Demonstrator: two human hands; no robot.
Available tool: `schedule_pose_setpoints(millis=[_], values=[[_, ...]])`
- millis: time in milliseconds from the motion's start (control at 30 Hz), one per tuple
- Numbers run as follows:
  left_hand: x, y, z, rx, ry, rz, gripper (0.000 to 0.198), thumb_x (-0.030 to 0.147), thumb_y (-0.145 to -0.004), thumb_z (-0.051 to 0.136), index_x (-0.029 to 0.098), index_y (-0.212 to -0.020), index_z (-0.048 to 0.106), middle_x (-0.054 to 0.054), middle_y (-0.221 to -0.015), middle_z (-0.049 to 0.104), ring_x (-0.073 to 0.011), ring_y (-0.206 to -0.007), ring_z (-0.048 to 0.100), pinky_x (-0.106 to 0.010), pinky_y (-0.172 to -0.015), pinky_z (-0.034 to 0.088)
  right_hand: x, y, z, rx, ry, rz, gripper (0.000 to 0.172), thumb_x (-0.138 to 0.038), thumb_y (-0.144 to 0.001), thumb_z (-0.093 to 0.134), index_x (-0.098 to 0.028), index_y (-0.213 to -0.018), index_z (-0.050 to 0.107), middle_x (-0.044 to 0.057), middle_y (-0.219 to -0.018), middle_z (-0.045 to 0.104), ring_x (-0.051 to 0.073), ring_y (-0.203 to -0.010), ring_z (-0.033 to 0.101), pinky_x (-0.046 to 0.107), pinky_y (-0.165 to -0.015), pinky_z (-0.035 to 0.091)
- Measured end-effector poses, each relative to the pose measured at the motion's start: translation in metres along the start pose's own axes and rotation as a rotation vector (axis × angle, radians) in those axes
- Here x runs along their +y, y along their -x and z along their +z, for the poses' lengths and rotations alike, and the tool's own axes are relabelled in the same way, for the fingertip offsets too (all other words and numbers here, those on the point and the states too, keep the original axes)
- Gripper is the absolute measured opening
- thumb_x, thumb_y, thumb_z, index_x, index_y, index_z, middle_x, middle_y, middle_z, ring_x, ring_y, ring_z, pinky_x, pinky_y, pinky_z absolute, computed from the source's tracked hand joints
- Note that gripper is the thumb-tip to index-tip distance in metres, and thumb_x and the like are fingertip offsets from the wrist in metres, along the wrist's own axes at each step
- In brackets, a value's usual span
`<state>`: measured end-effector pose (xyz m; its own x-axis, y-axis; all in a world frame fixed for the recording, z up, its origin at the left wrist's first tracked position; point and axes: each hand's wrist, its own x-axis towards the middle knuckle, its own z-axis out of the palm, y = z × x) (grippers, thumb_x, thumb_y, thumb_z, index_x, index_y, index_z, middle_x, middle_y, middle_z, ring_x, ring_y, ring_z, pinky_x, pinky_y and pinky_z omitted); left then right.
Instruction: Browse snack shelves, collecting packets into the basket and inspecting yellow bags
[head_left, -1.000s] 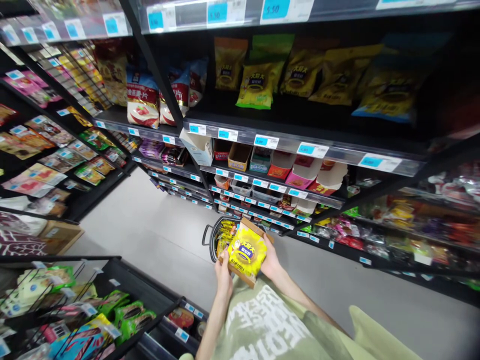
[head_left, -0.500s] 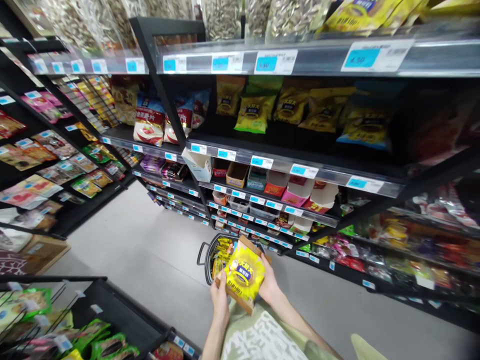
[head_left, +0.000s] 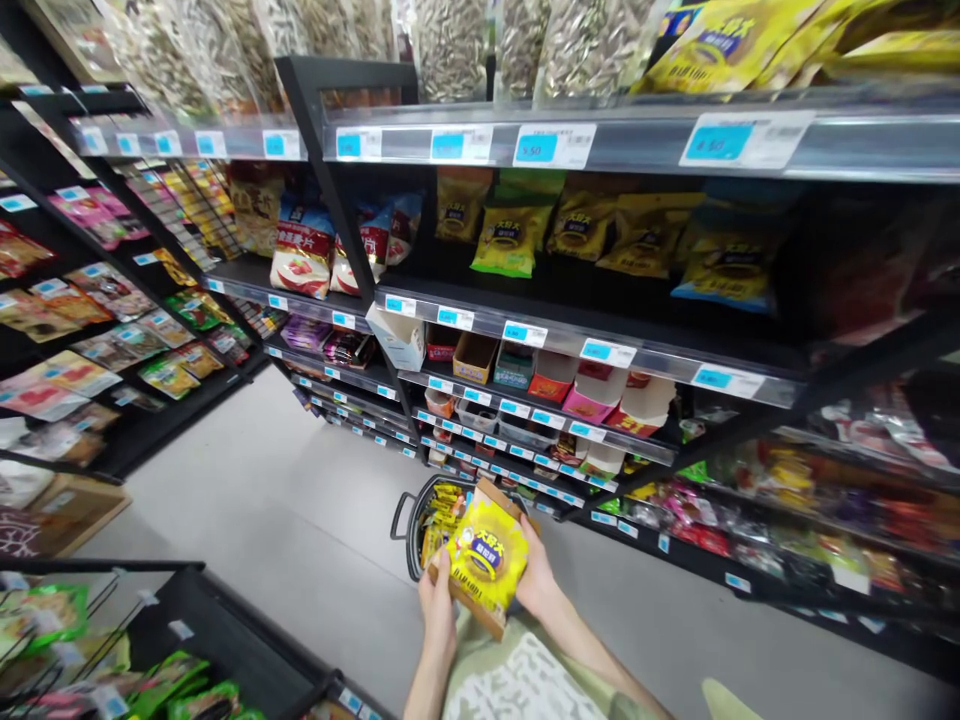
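Note:
A yellow snack bag [head_left: 487, 555] with brown ends is held between my two hands, its printed front facing up. My left hand [head_left: 437, 592] grips its lower left edge, thumb on top. On the right edge of the bag, my right hand [head_left: 534, 575] is closed, with its fingers partly hidden behind it. Beneath and behind the bag is a dark basket [head_left: 411, 545] holding small yellow packets [head_left: 444, 505]; the bag hides its right part.
A black shelf [head_left: 585, 290] ahead bears similar yellow bags [head_left: 510, 235]. Open boxes [head_left: 551, 375] stand on the tier below. Clear bags of seeds [head_left: 450, 50] line the top. Snack racks [head_left: 112, 390] stand at the left, another low rack [head_left: 225, 640] at the lower left.
The view has shifted slightly, so the upper shelves sit a little lower in the picture. Both hands still hold the bag, which is tilted slightly differently.

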<state>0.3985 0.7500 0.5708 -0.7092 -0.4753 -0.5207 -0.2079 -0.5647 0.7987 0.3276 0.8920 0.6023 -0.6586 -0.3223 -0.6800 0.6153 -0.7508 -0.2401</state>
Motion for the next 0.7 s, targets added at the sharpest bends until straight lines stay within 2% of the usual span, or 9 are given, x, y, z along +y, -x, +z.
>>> schedule_pose_setpoints(millis=[333,500,600,700], values=[[0.001,0.001,0.000,-0.024,-0.008,-0.023,0.062,0.062,-0.071,0.083,0.016,-0.110,0.073,-0.014,-0.115,0.074,-0.0280,-0.107,0.069,-0.036,-0.093,0.054,-0.001,0.002,0.001,0.034,-0.012,0.010,0.029,-0.051,-0.088,0.060,-0.026,-0.099,0.072,0.006,-0.101,0.079,0.031,-0.104,0.072,0.045,-0.085,0.058],[0.004,0.003,0.002,-0.054,0.009,-0.063,0.062,0.060,-0.073,0.083,0.016,-0.114,0.071,-0.014,-0.120,0.073,-0.0302,-0.115,0.067,-0.039,-0.098,0.054,-0.004,0.008,0.006,-0.003,0.016,0.002,0.028,-0.051,-0.087,0.060,-0.027,-0.096,0.071,0.005,-0.100,0.079,0.032,-0.102,0.071,0.046,-0.088,0.057],[0.004,0.007,0.000,-0.108,0.025,-0.113,0.064,0.053,-0.068,0.089,0.018,-0.117,0.069,-0.015,-0.125,0.071,-0.0330,-0.120,0.066,-0.043,-0.103,0.053,-0.005,0.012,0.009,-0.019,-0.005,0.027,0.030,-0.051,-0.088,0.060,-0.025,-0.100,0.071,0.007,-0.100,0.078,0.032,-0.101,0.070,0.047,-0.089,0.057],[0.000,0.013,-0.002,-0.233,-0.070,-0.111,0.070,0.045,-0.061,0.095,0.017,-0.120,0.068,-0.017,-0.129,0.070,-0.0364,-0.123,0.063,-0.048,-0.107,0.050,-0.007,0.016,0.012,-0.041,-0.058,0.020,0.030,-0.046,-0.090,0.060,-0.024,-0.107,0.070,0.006,-0.103,0.078,0.030,-0.102,0.071,0.046,-0.090,0.057]])
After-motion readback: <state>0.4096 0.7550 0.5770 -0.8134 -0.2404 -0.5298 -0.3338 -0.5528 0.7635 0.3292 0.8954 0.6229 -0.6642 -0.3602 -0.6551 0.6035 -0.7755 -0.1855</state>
